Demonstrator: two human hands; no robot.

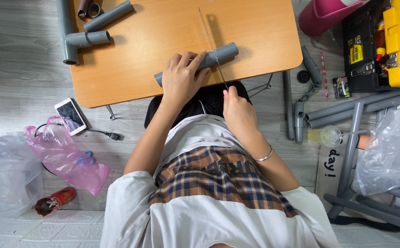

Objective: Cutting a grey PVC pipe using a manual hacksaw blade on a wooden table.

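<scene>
A short grey plastic pipe (209, 61) is laid at the near edge of a small orange-brown wooden desk (163, 32) and is pinned down by the left hand (181, 78), whose fingers are wrapped over it. A thin metal saw blade (213, 48) is set across the pipe, its near end pinched in the closed right hand (237, 110). At the desk's far left corner, a grey pipe assembly with an elbow joint (78, 39) and loose grey offcuts (108, 16) are seen. The desk is stood on a grey wood-grain floor (21, 69). To the left, a white smartphone (70, 115) and a pink plastic bag (69, 158) are laid on the floor; to the right, long grey pipes (351, 106) and a black-and-yellow toolbox (383, 46) are spread.
</scene>
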